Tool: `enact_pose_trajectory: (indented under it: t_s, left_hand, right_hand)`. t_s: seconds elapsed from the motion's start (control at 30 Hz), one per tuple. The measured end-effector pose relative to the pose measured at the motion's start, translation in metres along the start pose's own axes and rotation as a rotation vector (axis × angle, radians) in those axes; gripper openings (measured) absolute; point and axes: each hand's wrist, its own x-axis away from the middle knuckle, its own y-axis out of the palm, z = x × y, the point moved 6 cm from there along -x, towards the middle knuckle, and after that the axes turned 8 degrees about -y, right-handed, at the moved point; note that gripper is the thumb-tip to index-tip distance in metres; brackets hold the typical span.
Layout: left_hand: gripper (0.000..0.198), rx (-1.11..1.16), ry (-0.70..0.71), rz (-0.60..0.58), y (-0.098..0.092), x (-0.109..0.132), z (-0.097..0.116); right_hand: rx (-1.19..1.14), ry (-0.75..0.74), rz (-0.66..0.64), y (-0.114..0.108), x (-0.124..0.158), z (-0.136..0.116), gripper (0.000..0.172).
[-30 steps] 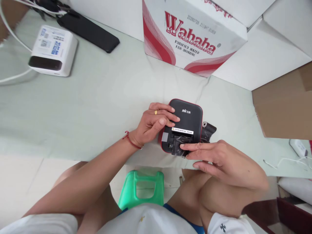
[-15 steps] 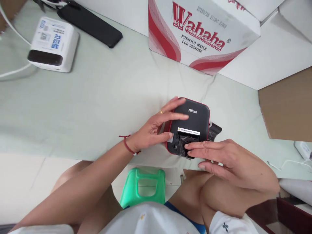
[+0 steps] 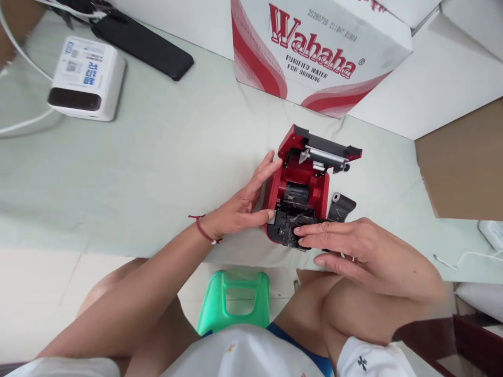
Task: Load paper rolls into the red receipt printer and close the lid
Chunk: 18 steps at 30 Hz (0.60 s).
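Note:
A small receipt-style printer [image 3: 271, 191] with a red body stands on the table, its black-and-red lid [image 3: 328, 146] raised. A metal-and-black roller shows under the lid. A shiny black roll [image 3: 295, 195] lies in the red bay, and a black strip [image 3: 291, 236] runs from it over the front edge. My left hand [image 3: 245, 204] is open along the printer's left side, thumb on a grey patch at the front left corner. My right hand [image 3: 349, 243] lies open with its fingertips pressing the strip; its fingers cover part of the front.
Right of the printer is a loose black roll [image 3: 342, 207]. Behind stands a white-and-red water carton [image 3: 302, 63]. A white box-shaped device [image 3: 88, 78] with cables and a black phone-like slab [image 3: 145, 44] sit at the back left. Below the table edge is a green stool [image 3: 236, 303].
The printer's lid has swung up from closed, baring the red bay and the roll. My left fingers have come off the lid to the printer's side. My right hand has barely moved.

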Motion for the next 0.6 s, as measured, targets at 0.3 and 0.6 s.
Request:
enact_pose_trajectory:
  t_s: [0.3,0.6]
  left_hand:
    - [0.102,0.090,-0.047,0.034,0.005,-0.003,-0.001]
    - [0.097,0.060,-0.049,0.058,0.005,-0.002,0.005]
  right_hand:
    - [0.258,0.506,0.353,-0.002,-0.042,0.057,0.033]
    - [0.593,0.731,-0.005,0.011,-0.067,0.061,0.038]
